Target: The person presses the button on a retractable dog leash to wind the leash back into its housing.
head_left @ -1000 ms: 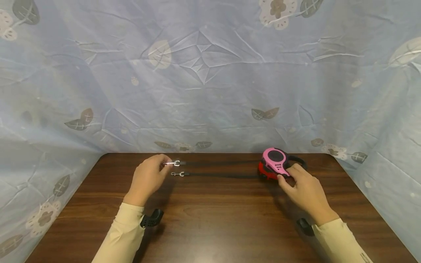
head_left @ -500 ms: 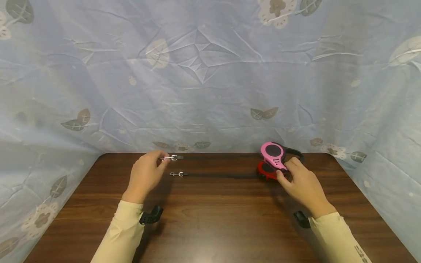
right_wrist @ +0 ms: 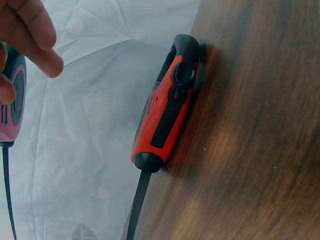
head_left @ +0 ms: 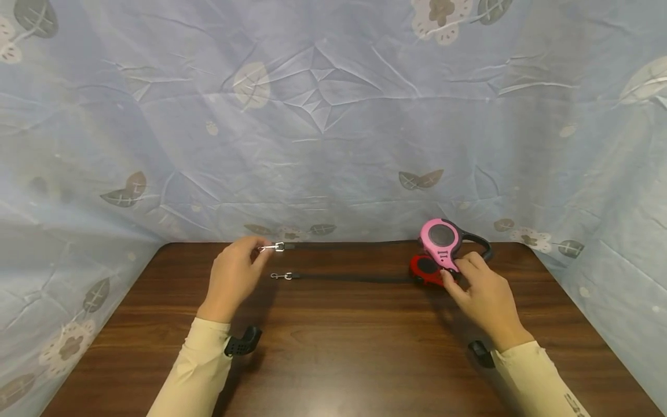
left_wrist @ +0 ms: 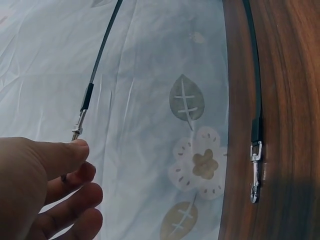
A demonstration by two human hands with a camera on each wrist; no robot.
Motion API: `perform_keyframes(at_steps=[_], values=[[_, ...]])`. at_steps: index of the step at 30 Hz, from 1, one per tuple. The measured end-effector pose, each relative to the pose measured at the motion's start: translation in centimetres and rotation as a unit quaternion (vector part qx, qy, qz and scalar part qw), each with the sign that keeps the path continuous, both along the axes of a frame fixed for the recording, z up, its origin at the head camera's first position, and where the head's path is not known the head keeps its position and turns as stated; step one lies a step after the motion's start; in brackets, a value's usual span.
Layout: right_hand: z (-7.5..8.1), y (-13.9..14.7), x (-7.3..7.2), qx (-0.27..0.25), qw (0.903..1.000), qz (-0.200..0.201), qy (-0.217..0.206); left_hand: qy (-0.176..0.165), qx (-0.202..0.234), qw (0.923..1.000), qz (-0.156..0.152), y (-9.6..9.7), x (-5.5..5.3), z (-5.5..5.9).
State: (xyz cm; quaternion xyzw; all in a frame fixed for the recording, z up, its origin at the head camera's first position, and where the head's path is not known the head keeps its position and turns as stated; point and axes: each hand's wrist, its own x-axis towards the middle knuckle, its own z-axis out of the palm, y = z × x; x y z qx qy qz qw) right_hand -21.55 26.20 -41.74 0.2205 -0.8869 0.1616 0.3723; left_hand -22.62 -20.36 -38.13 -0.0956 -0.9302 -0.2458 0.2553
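Observation:
A pink and black retractable dog leash (head_left: 442, 234) is pinched between the thumb and fingers of my right hand (head_left: 488, 298), held above a red one. My left hand (head_left: 231, 278) pinches the metal snap hook (left_wrist: 79, 122) at the end of its dark strap, which stretches between both hands. The red retractable leash (right_wrist: 162, 112) lies on the table, partly behind the pink one in the head view. Its strap (head_left: 354, 278) runs left across the wood to a second snap hook (left_wrist: 255, 172), lying in front of my left hand's fingertips.
A dark brown wooden table (head_left: 333, 353) stretches under both arms. Pale blue patterned cloth (head_left: 323, 162) hangs along its back edge and at both sides, close behind the pink leash and its strap.
Both hands have moved the pink leash and its hook upward in the head view, away from the red leash. The red leash and its hook have stayed in place.

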Motion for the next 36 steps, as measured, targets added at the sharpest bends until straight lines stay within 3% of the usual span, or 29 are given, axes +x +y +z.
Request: perform_keyframes(at_steps=[16, 24, 36], values=[[-0.33, -0.05, -0.19, -0.014, 0.9974, 0.005, 0.071, 0.118, 0.005, 0.9928, 0.016, 0.04, -0.33, -0.37], [-0.29, 0.07, -0.11, -0.007, 0.9972, -0.017, 0.073, 0.158, 0.021, 0.9870, 0.023, 0.04, -0.33, -0.21], [-0.33, -0.13, -0.28, -0.028, 0.9913, -0.011, 0.128, 0.214, 0.060, 0.9750, 0.013, 0.12, -0.35, 0.30]])
